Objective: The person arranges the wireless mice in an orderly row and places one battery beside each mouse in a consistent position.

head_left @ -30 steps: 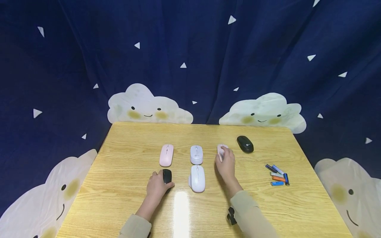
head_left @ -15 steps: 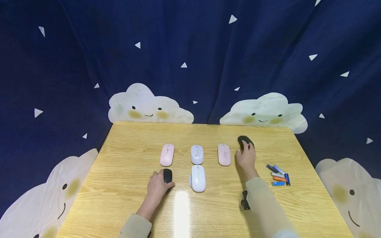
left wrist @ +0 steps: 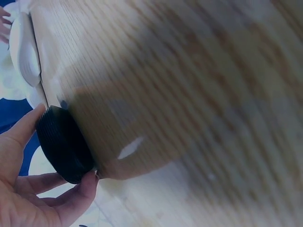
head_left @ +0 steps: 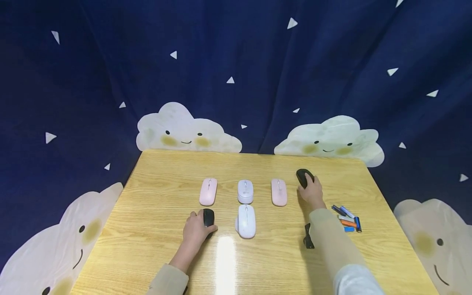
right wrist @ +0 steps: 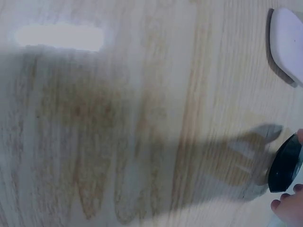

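My left hand holds a black computer mouse by its sides at the middle left of the table. In the left wrist view the thumb is on one side of this black mouse and the fingertips on the other. Farther back on the right, my right hand grips a second black computer mouse, thumb on its left and fingers on its right. At the edge of the right wrist view, that mouse shows between thumb and fingertips, partly cut off.
Two pink mice lie on the wooden table. Between them a pale lilac mouse stands behind a white mouse. Several batteries lie at the right, partly behind the right sleeve. A dark blue curtain hangs behind.
My right hand has left the right pink mouse, moved right and back, and taken hold of the far black mouse. My left hand stays on its black mouse.
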The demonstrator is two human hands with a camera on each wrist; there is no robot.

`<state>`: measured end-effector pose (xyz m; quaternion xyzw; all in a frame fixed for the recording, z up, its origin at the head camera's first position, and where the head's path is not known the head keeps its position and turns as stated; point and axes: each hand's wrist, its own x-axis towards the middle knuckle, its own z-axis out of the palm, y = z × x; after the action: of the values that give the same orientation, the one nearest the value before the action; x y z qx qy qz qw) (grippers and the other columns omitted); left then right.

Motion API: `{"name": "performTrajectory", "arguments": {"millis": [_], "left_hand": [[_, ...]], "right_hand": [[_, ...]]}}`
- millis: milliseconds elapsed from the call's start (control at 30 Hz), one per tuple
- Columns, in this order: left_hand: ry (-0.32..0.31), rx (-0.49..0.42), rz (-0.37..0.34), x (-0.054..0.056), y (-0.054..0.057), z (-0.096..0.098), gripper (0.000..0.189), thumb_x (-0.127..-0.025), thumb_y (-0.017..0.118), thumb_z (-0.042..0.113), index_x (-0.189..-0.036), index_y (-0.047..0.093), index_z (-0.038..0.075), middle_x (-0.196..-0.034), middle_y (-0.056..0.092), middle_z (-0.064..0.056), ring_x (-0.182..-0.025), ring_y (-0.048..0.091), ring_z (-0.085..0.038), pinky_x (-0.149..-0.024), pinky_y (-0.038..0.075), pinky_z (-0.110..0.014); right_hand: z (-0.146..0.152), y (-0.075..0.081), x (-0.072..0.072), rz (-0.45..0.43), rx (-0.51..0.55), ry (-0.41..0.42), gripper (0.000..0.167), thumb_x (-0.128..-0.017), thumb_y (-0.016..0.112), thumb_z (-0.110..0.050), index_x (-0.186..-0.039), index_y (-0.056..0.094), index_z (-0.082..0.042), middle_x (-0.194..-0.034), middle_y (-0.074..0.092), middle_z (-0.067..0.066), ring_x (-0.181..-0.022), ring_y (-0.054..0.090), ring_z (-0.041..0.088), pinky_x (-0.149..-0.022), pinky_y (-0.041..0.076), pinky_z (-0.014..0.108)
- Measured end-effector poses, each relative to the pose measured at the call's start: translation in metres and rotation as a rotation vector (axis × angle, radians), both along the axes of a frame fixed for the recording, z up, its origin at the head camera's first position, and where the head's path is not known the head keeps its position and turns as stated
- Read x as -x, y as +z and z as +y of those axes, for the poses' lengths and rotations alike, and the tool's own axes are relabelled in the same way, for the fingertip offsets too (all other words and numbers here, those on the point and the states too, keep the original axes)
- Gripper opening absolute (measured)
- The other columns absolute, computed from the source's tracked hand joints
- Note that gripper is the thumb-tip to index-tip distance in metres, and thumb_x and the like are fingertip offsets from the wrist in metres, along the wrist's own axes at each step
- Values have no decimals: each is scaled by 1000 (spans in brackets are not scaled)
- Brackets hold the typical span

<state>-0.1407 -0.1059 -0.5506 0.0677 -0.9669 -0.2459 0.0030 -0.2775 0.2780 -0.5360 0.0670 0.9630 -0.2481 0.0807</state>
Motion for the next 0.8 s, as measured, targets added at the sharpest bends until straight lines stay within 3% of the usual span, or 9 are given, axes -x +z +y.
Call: {"name": "performTrajectory", "arguments": {"millis": [367,800], "left_hand": [[0,-19,-6,0,0,0,74,-64,81,36,-118,54,-6,-94,52,-23,-83,55,-35,-61,49,-45],[5,-20,4,0,2,0,73,-63,81,36,-117,54,-6,-93,52,-22,-82,55,-35,-61,48,-45]], "right_hand": [[-2,5,6,-92,-19,38,66,-92,46,-19,-144,11,2,-144,-2,34,-129,2,53,-99,20,62],[-3,-12,1,83,11,-68,46,-92,50,-14,-133,35,1,-134,18,35,-117,26,53,-88,35,60]]}}
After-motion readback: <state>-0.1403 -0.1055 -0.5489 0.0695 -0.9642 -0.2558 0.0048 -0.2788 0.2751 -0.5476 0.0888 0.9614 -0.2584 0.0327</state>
